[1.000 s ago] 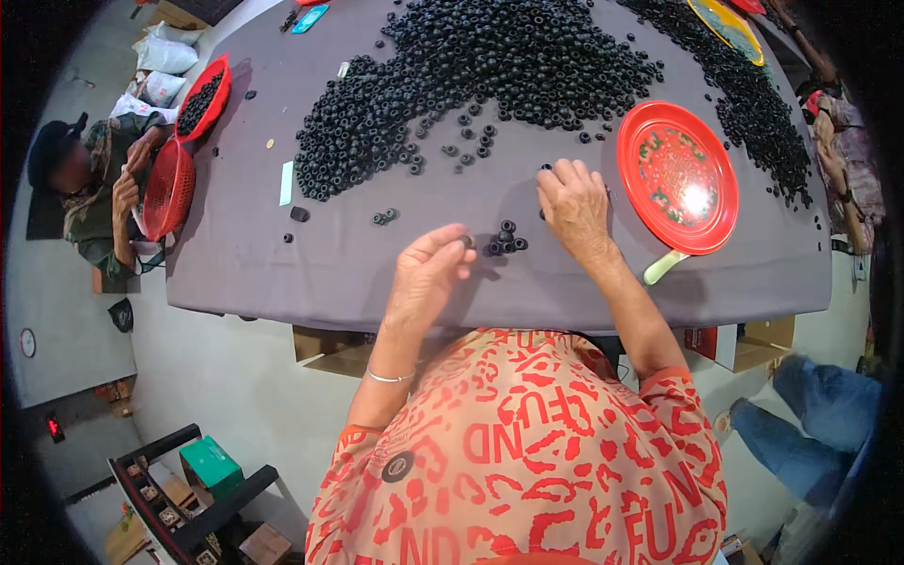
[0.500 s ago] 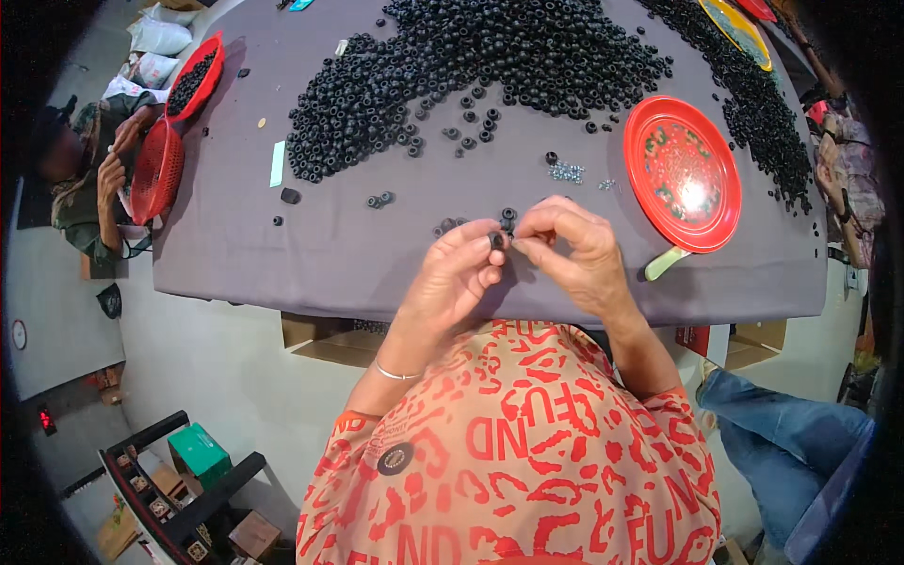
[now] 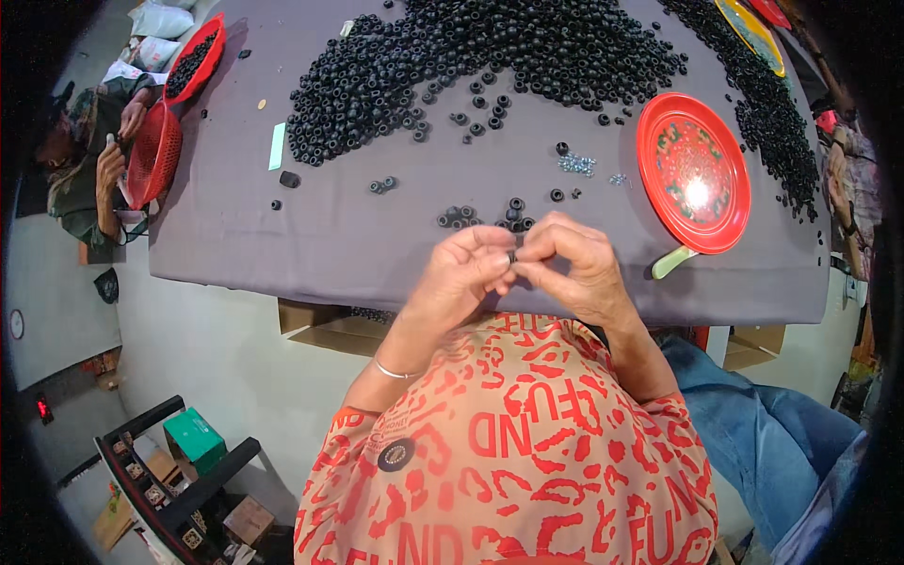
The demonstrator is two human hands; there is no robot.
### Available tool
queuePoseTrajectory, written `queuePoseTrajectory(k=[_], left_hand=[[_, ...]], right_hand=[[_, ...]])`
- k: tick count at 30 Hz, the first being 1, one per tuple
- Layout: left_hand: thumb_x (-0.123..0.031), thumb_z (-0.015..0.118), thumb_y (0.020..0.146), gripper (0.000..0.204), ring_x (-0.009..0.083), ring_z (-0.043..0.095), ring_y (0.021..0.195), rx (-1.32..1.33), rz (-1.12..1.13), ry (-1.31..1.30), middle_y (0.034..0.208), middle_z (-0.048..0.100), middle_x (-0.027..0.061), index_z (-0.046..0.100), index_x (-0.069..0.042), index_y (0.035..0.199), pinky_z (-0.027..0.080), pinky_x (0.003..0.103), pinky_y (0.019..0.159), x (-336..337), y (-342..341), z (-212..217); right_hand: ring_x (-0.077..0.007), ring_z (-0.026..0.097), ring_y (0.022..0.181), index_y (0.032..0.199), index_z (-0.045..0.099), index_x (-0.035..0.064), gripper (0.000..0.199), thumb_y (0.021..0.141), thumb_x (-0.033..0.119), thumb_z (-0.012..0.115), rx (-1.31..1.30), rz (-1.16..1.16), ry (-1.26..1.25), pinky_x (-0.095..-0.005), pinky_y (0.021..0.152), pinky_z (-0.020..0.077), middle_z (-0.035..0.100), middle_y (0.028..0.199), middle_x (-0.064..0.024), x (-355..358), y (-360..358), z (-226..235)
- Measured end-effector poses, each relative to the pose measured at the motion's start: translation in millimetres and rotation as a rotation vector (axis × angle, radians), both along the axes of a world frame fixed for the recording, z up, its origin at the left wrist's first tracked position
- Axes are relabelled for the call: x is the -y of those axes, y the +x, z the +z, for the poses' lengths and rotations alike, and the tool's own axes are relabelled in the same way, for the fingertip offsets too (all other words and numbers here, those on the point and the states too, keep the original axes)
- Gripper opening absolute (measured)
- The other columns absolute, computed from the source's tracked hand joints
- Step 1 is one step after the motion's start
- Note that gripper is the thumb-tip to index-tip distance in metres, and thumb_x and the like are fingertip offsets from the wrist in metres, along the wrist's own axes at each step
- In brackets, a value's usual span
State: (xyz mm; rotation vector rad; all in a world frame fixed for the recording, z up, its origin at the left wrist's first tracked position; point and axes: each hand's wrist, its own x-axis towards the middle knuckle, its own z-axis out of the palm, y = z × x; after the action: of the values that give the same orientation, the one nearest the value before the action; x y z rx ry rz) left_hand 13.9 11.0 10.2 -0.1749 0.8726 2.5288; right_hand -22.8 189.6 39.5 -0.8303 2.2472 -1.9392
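My left hand (image 3: 463, 271) and my right hand (image 3: 576, 268) meet just above the near part of the cloth-covered table. Pinched between their fingertips is a small black round piece (image 3: 512, 256), mostly covered by the fingers. Just beyond my hands lie two small clusters of black ring-shaped pieces (image 3: 459, 217). To the right of these are a loose black ring piece (image 3: 556, 195) and a patch of tiny clear, shiny bits (image 3: 576, 166). A large heap of the same black rings (image 3: 377, 104) spreads over the far middle.
A round red tray (image 3: 648, 179) stands at the right, with a pale green handle (image 3: 672, 263) sticking out by its near edge. Thin black pieces (image 3: 767, 122) are piled farther right. At the left a person's hands (image 3: 111, 168) are beside a red basket (image 3: 155, 160).
My fingertips have come together, and the black piece that showed in my left fingers is now mostly covered between both hands. The whole view has shifted slightly.
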Motion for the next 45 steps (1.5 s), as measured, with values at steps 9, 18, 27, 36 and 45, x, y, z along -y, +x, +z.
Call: queuePoseTrajectory(k=[9,18,27,36,45], left_hand=[[-0.006,0.071,0.074,0.032,0.0129,0.062,0.065,0.228,-0.308,0.021,0.082,0.060,0.0086,0.053,0.002,0.099,0.054,0.022,0.057,5,40,7],[-0.005,0.062,0.082,0.014,0.0156,0.064,0.064,0.205,-0.386,0.015,0.075,0.063,0.0104,0.058,0.003,0.093,0.055,0.024,0.057,15,37,-3],[-0.007,0.056,0.083,0.012,0.0136,0.052,0.065,0.196,-0.165,0.221,0.080,0.056,0.0109,0.056,0.002,0.091,0.047,0.024,0.055,11,31,-8],[-0.009,0.057,0.084,0.014,0.0131,0.050,0.069,0.230,-0.094,0.224,0.083,0.055,0.0096,0.057,-0.001,0.096,0.044,0.023,0.057,16,31,-8],[-0.008,0.057,0.085,0.013,0.0098,0.055,0.069,0.213,-0.041,0.220,0.086,0.060,0.0081,0.059,-0.002,0.097,0.046,0.023,0.058,3,17,-1]], right_hand=[[-0.0103,0.048,0.074,0.082,0.061,0.0036,0.018,0.069,0.002,0.072,0.451,0.437,-0.083,-0.0244,0.061,0.0373,0.050,0.079,-0.0022,-8,29,-6],[-0.0129,0.050,0.070,0.082,0.060,0.0019,0.014,0.071,0.000,0.069,0.328,0.428,-0.096,-0.0266,0.058,0.0390,0.053,0.076,-0.0036,-2,25,0],[-0.0103,0.047,0.061,0.089,0.059,-0.0002,0.011,0.078,-0.002,0.060,-0.031,-0.554,0.340,-0.0228,0.056,0.0385,0.049,0.074,-0.0022,-36,-18,-37],[-0.0228,0.050,0.064,0.089,0.060,0.0010,0.012,0.077,-0.003,0.060,-0.283,-0.507,0.572,-0.0310,0.057,0.0413,0.049,0.073,-0.0110,-34,-31,-54],[-0.0043,0.053,0.066,0.087,0.057,-0.0003,0.009,0.080,-0.001,0.062,0.413,-0.277,0.058,-0.0190,0.056,0.0416,0.055,0.074,-0.0001,-23,-3,-13]])
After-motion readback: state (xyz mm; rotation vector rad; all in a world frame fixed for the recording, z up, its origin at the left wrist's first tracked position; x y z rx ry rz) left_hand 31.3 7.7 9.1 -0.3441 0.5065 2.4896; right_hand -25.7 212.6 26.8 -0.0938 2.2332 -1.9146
